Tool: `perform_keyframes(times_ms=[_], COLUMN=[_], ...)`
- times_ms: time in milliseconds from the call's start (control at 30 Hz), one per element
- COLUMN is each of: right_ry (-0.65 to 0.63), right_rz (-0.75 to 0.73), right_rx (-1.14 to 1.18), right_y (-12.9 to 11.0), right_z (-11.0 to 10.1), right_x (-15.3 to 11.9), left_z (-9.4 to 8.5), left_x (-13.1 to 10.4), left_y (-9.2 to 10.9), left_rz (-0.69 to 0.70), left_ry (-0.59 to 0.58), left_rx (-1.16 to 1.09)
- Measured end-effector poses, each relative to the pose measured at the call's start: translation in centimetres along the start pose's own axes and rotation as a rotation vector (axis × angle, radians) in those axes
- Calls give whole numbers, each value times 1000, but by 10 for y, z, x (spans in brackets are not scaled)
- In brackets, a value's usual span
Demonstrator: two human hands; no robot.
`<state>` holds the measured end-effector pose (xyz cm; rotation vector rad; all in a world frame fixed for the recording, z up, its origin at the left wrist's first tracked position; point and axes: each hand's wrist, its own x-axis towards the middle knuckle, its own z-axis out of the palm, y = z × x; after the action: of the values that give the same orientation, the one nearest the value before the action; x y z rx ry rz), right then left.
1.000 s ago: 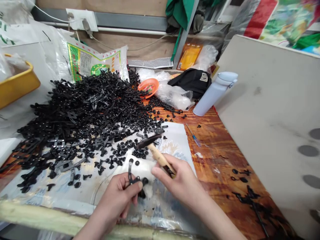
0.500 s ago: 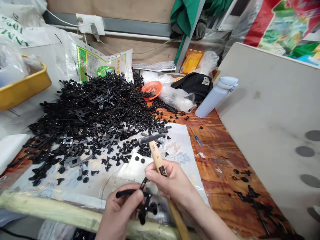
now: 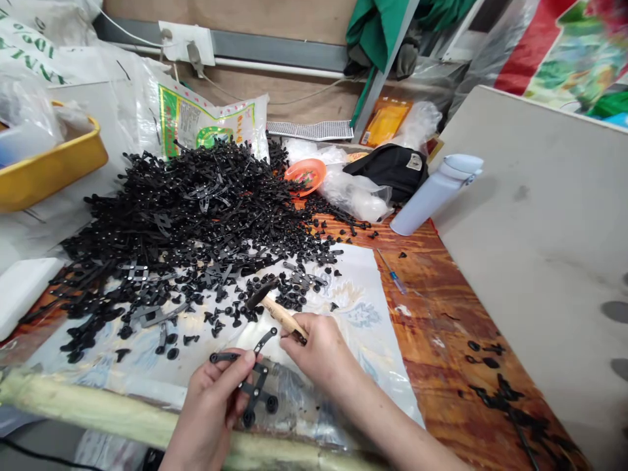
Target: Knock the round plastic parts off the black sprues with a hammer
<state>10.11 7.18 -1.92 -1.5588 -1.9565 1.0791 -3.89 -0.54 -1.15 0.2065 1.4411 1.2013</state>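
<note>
My left hand (image 3: 220, 392) is closed on a black linkage piece (image 3: 256, 390), whose bars cross and end in round tips; one curved bar points up toward my other hand. Wrapped round the wooden handle of a hammer (image 3: 282, 316) are the fingers of my right hand (image 3: 314, 343). The hammer's dark head lies over small black round parts (image 3: 293, 301) near the edge of a white cloth (image 3: 255, 332). Behind both hands rises a big heap of black linkage parts (image 3: 196, 203), spreading onto a pale plastic sheet (image 3: 363, 288).
A pale blue bottle (image 3: 429, 199) stands right of a black bag (image 3: 387, 170). A screwdriver (image 3: 395, 278) lies on the wooden table (image 3: 432, 314). An orange dish (image 3: 307, 175) rests beside the heap; a yellow bin (image 3: 53, 163) is at left.
The hammer has tilted left, its head now lower and further left. Both hands have moved apart, the left one shifting left with the linkage, whose curved bar is now clear of the right fingers.
</note>
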Motion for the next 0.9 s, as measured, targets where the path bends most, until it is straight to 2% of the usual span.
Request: perform_keyframes(times_ms=[133, 233, 400, 600, 767, 900], right_ry=[-33, -45, 5, 0, 17, 27], right_rz=[11, 31, 60, 61, 67, -44], right_rx=[40, 98, 210, 273, 244, 167], right_y=[2, 8, 18, 27, 26, 19], right_z=[-4, -16, -37, -33, -36, -44], right_x=[-8, -9, -19, -30, -31, -39], left_z=[4, 6, 10, 8, 7, 9], left_x=[0, 0, 0, 4, 4, 2], left_y=[-1, -1, -1, -5, -5, -5], left_rz=[-31, -57, -32, -5, 3, 0], left_ry=[26, 49, 14, -12, -18, 9], left_rx=[-16, -18, 26, 77, 112, 125])
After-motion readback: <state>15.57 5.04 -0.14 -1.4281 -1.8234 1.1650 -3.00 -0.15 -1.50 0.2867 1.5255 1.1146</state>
